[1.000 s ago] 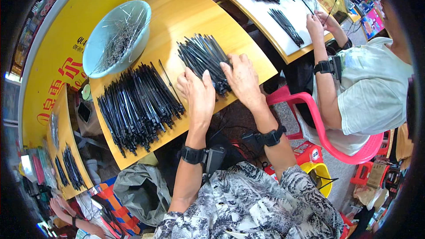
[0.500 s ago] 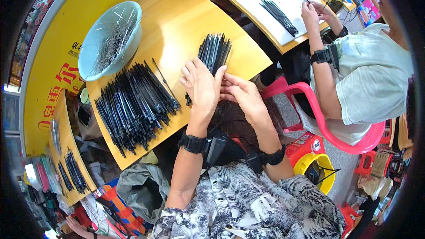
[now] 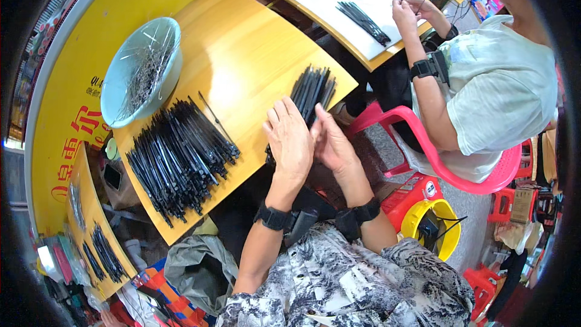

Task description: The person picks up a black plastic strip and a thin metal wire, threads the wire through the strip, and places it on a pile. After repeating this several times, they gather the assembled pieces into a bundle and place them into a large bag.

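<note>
My left hand [image 3: 289, 140] and my right hand [image 3: 331, 144] press toward each other, palms inward, at the near edge of a wooden table [image 3: 242, 54]. Between them they clasp a tight bundle of thin black sticks [image 3: 312, 88], whose far ends poke out over the table's right corner. A larger loose pile of the same black sticks [image 3: 178, 156] lies on the table to the left of my left hand. Both of my wrists wear black bands.
A pale blue bowl [image 3: 138, 74] of thin metal pins stands at the table's far left. Another person [image 3: 484, 91] on a pink plastic chair [image 3: 460, 172] handles black sticks at a second table [image 3: 363, 6] on the right. A yellow bucket [image 3: 431, 225] stands below.
My hands swept the spread-out black sticks together into one bundle and drew it toward the table's near right corner, closing palm to palm around it.
</note>
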Demonstrator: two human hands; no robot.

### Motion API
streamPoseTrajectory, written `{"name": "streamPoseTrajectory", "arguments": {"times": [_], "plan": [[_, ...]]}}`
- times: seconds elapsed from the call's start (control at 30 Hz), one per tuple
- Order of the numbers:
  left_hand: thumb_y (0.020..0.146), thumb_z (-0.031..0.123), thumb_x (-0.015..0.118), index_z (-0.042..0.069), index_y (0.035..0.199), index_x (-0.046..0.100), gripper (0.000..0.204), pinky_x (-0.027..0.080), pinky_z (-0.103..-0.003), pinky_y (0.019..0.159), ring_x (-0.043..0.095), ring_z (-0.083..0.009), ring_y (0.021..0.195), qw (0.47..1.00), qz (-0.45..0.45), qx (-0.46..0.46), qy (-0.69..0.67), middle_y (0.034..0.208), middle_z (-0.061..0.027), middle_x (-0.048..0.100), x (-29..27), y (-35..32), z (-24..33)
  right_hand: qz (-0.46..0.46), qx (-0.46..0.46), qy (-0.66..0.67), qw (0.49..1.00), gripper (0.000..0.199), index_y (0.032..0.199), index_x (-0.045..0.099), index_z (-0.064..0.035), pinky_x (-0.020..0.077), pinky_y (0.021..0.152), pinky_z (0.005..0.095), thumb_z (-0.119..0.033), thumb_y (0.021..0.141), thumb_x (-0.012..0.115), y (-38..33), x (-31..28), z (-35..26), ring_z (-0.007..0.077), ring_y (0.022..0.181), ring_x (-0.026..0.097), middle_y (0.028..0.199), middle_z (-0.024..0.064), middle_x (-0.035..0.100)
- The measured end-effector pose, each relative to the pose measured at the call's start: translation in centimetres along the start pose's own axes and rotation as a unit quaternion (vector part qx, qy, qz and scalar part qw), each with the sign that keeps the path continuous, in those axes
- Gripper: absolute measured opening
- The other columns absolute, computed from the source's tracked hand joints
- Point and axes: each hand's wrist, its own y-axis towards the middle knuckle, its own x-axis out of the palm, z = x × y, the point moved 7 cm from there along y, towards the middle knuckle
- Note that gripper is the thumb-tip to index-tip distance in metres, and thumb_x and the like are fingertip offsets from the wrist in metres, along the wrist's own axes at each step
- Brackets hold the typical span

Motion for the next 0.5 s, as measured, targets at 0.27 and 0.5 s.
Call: {"name": "streamPoseTrajectory", "arguments": {"times": [0.27, 0.5], "plan": [[0.073, 0.018, 0.059, -0.012, 0.123, 0.037, 0.063, 0.035, -0.044, 0.084, 0.042, -0.0349, 0.1, 0.978, -0.076, 0.056, -0.187, 0.105, -0.0209, 0.044, 0.0, -3.5, 2.1, 0.15, -0.038, 0.039, 0.987, 0.026, 0.106, 0.059, -0.0047, 0.0467, 0.083, 0.0291, -0.017, 0.084, 0.061, -3.8, 1.0, 0.0, 0.0162, 0.096, 0.057, 0.102, 0.0071, 0.061], [0.067, 0.015, 0.057, 0.007, 0.122, 0.048, 0.057, 0.024, -0.042, 0.101, 0.03, -0.0329, 0.12, 0.916, -0.102, 0.062, -0.382, 0.128, -0.0174, 0.035, -1.7, -3.0, 1.8, 0.198, -0.155, -0.131, 0.959, 0.027, 0.107, 0.056, -0.0043, 0.047, 0.079, 0.0256, -0.007, 0.081, 0.063, -5.8, 4.6, -2.3, 0.0115, 0.092, 0.057, 0.101, 0.0041, 0.06]]}}
